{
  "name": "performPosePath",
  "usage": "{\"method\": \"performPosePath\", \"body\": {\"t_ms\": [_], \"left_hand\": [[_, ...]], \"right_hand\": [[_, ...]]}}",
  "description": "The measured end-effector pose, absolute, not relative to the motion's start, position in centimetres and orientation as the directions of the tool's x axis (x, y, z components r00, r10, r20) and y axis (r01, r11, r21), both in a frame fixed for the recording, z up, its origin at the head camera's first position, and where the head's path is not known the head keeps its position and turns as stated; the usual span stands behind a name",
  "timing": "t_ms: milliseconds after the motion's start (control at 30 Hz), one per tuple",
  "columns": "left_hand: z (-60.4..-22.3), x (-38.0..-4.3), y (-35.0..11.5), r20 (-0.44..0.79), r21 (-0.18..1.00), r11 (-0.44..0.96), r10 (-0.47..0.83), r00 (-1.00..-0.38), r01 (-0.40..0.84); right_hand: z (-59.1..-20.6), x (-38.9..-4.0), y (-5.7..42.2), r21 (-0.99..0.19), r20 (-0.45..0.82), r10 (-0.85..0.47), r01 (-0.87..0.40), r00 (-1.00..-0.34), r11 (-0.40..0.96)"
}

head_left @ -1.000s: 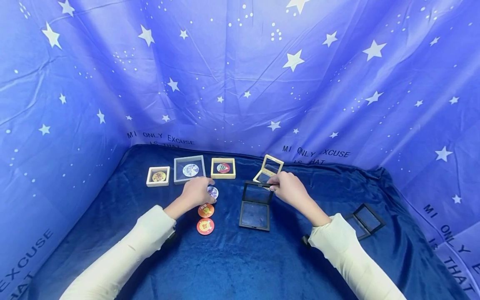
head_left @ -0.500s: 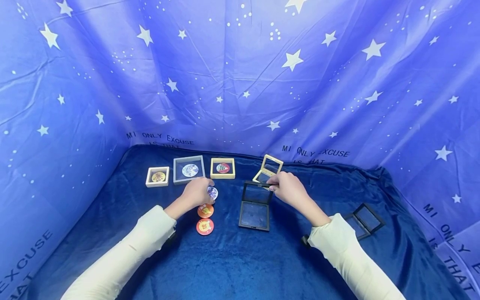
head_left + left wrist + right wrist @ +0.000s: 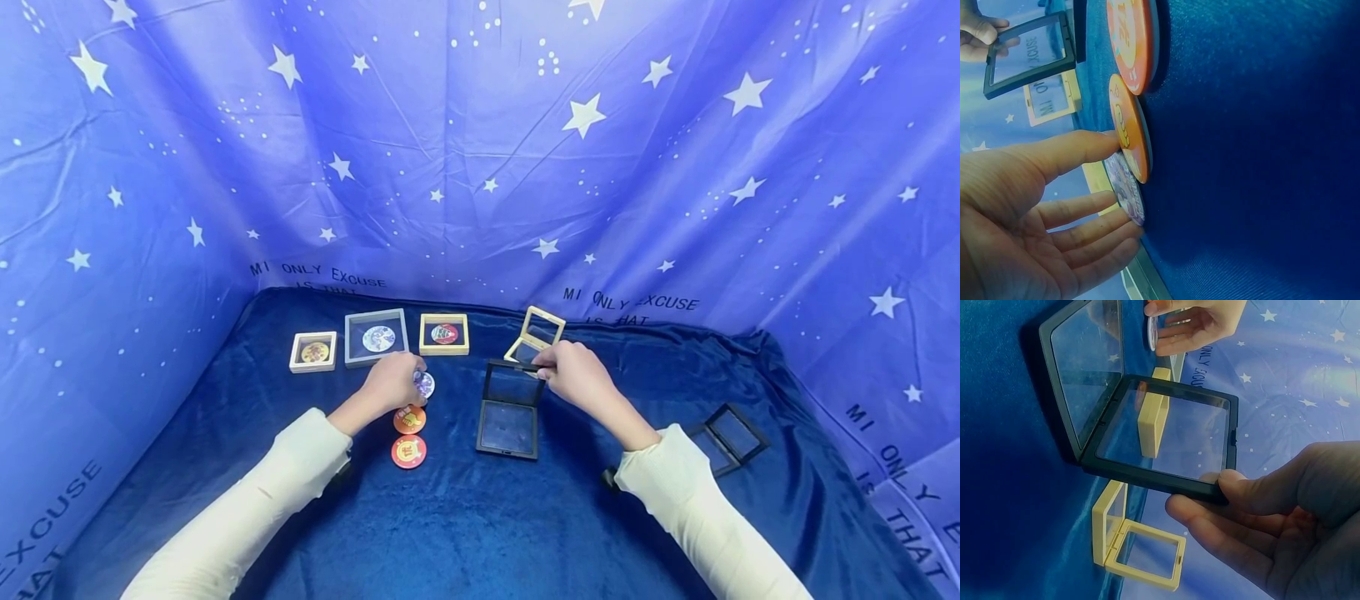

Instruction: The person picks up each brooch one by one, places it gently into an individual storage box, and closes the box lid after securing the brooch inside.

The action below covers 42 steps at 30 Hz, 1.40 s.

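I observe the left hand grasping the purple-and-white badge by its edges, thumb opposite fingers. On that hand's near side I record the orange badge just beside the thumb, then the red badge further out. Over my feed, the right hand pinches a corner of the raised lid of the black case, whose base lies to that hand's left. I note the open yellow case just beyond its fingertips.

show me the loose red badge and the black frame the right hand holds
Loose round red badge (image 3: 408, 451): head view, on its printed face.
Black square frame with clear panels (image 3: 510, 403): head view, at its hinge.
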<state>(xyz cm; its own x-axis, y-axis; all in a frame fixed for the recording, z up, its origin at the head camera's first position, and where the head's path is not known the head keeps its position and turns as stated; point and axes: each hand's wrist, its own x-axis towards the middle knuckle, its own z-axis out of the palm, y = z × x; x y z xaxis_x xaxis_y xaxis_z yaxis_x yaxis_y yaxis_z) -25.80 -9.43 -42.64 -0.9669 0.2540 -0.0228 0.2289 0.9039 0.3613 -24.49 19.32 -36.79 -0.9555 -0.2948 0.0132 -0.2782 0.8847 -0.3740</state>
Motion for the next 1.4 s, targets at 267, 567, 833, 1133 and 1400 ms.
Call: {"method": "performPosePath", "body": {"t_ms": [267,567,833,1133,1400], "left_hand": [[-42.71,-26.10,-9.54,-0.028,0.395,0.891,0.257,-0.966,0.225],[-42.82,-26.26,-9.54,-0.005,0.419,0.877,0.260,-0.965,0.235],[-42.97,-26.28,-9.54,0.012,0.410,0.875,0.274,-0.962,0.255],[-42.77,-26.18,-9.44,-0.005,0.431,0.873,0.257,-0.967,0.229],[-42.35,-26.13,-9.30,0.013,0.429,0.869,0.265,-0.964,0.244]], "right_hand": [[-36.80,-24.56,19.25,-0.365,0.008,-0.307,-0.289,-0.952,0.885],[-36.75,-24.69,19.26,-0.362,0.024,-0.314,-0.301,-0.949,0.882],[-36.85,-24.68,19.24,-0.359,0.026,-0.302,-0.291,-0.953,0.887],[-36.79,-24.56,19.15,-0.356,0.037,-0.297,-0.291,-0.954,0.888],[-36.89,-24.70,19.26,-0.377,0.023,-0.284,-0.271,-0.959,0.886]]}}
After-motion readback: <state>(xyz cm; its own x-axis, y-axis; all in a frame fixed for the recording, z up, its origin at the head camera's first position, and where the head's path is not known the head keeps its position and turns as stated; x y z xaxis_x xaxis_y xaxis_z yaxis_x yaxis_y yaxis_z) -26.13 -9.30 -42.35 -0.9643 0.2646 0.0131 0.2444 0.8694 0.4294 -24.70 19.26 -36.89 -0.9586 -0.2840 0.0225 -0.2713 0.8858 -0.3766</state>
